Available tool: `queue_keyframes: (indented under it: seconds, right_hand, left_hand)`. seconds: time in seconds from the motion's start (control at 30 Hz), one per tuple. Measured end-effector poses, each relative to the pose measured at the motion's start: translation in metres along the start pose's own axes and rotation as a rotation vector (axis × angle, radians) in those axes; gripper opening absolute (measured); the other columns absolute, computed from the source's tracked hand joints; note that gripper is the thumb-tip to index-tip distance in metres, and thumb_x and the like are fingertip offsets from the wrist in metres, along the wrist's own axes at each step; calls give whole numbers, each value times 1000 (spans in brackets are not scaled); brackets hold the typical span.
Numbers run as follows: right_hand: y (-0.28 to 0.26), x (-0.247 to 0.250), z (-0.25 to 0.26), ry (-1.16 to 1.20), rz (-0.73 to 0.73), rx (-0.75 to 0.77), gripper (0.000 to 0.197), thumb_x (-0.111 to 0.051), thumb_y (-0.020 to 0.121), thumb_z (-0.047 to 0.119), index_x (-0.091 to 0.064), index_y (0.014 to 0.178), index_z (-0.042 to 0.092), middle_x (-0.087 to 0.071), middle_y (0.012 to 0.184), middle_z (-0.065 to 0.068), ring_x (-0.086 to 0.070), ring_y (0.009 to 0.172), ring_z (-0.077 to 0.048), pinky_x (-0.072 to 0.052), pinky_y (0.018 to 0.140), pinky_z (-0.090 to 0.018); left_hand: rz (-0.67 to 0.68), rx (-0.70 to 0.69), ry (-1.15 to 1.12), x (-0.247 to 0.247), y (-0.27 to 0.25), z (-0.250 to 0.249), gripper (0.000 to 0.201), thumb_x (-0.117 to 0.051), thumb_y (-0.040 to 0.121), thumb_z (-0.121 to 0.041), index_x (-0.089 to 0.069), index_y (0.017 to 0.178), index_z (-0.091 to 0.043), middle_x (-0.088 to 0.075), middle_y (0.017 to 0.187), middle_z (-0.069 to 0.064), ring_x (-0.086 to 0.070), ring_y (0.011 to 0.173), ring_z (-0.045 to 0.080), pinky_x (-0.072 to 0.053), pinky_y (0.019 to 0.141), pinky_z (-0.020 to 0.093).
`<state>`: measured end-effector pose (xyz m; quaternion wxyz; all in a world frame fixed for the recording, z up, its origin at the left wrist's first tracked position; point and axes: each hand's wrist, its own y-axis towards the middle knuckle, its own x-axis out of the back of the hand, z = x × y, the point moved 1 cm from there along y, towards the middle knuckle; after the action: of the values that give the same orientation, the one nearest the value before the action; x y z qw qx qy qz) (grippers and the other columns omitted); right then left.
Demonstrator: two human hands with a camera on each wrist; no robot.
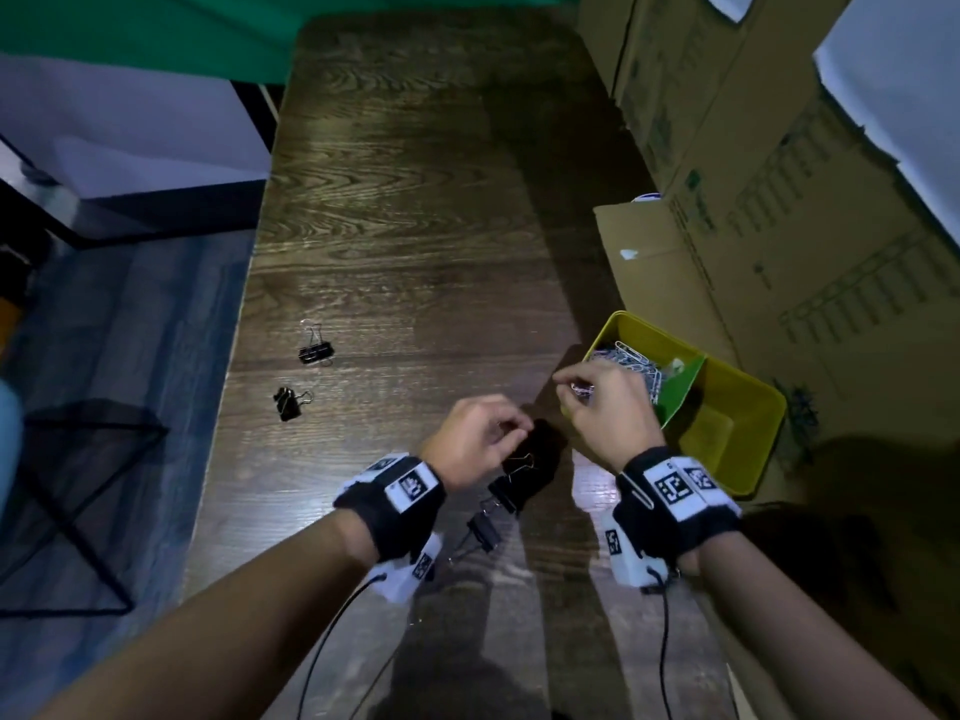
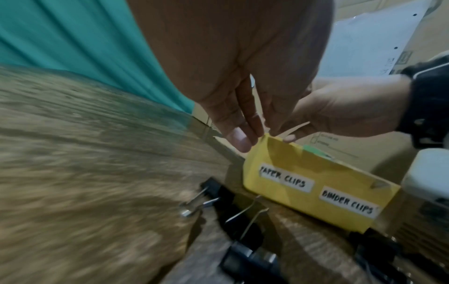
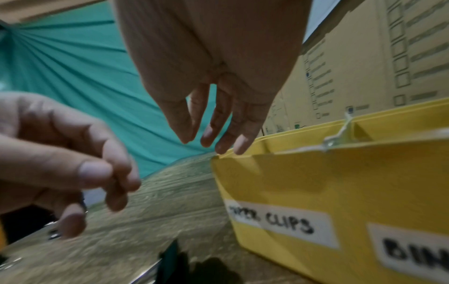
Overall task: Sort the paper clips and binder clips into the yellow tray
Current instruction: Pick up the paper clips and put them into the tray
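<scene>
The yellow tray (image 1: pixel 748 459) sits at the table's right edge, split by a green divider (image 1: pixel 680 392), with labels PAPER CLIPS (image 2: pixel 283 177) and BINDER CLIPS (image 2: pixel 347 203) on its front wall. Several paper clips (image 1: pixel 631 358) fill the near-left compartment. My right hand (image 1: pixel 574 389) hovers at that compartment's corner and pinches a few paper clips; in the right wrist view its fingertips (image 3: pixel 218 146) hang at the rim. My left hand (image 1: pixel 511 426) is just left of it, thumb pressed to fingers on a thin wire clip. Two black binder clips (image 1: pixel 506 491) (image 1: pixel 483 532) lie under the left wrist.
Two more black binder clips (image 1: pixel 316 350) (image 1: pixel 288 402) lie near the dark wooden table's (image 1: pixel 415 226) left edge. Cardboard boxes (image 1: pixel 779 226) stand close along the right side behind the tray. A green cloth (image 1: pixel 156 33) hangs at the far end.
</scene>
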<state>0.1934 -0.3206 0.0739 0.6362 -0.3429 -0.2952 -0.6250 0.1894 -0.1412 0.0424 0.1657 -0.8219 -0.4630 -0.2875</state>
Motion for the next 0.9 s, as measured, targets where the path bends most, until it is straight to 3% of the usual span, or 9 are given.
queue_keyframes:
  seconds: [0.17,0.3,0.4,0.5,0.6,0.73,0.9]
  right_hand:
    - [-21,-31,31,-49,-14,156,15,-61,86,15,-72,95,21,-67,95,2,-58,93,-17,-45,92,-37]
    - [-30,-50,60,9,17,268,18,-61,85,10,-72,98,17,-67,95,-1,-61,90,-20,-48,88,-39]
    - [-36,-77,78,-23,187,348,21,-58,87,11,-71,101,16,-66,100,-1,-62,91,-21,-50,85,-37]
    - [-43,-110,95,-177,463,352,30,-51,92,15,-61,120,18,-57,117,-2,-60,101,-24,-50,82,-30]
    - [-52,-139,109,-295,628,292,39,-54,92,17,-50,130,13,-47,134,-9,-54,115,-32,-44,95,-37]
    - [-63,-165,129,-369,620,271,28,-52,90,2,-56,117,6,-53,123,-13,-58,109,-37,-49,89,-42]
    - [-73,-170,139,-446,549,194,29,-39,90,-9,-61,108,-2,-62,106,-19,-62,100,-33,-49,79,-39]
  left_hand:
    - [69,202,87,29,-64,47,11,-60,89,-19,-69,96,-18,-65,95,-3,-59,83,7,-48,74,20]
    - [-65,308,81,56,-109,87,10,-63,85,-11,-71,90,-17,-69,90,-3,-62,79,10,-49,71,25]
    - [-106,349,161,72,-140,108,18,-62,80,-1,-71,92,-12,-70,92,1,-63,81,15,-45,74,18]
    - [54,305,291,70,-166,121,30,-60,77,-6,-67,105,-15,-65,103,3,-63,93,20,-45,84,21]
    - [148,303,360,57,-179,123,45,-61,79,-19,-56,123,-17,-57,116,4,-55,104,23,-45,91,29]
    - [53,425,401,44,-169,114,49,-60,85,-25,-47,131,-17,-51,119,6,-49,109,26,-46,91,38]
    - [43,516,415,47,-147,111,22,-53,87,-13,-63,107,-9,-56,107,11,-55,103,30,-46,83,35]
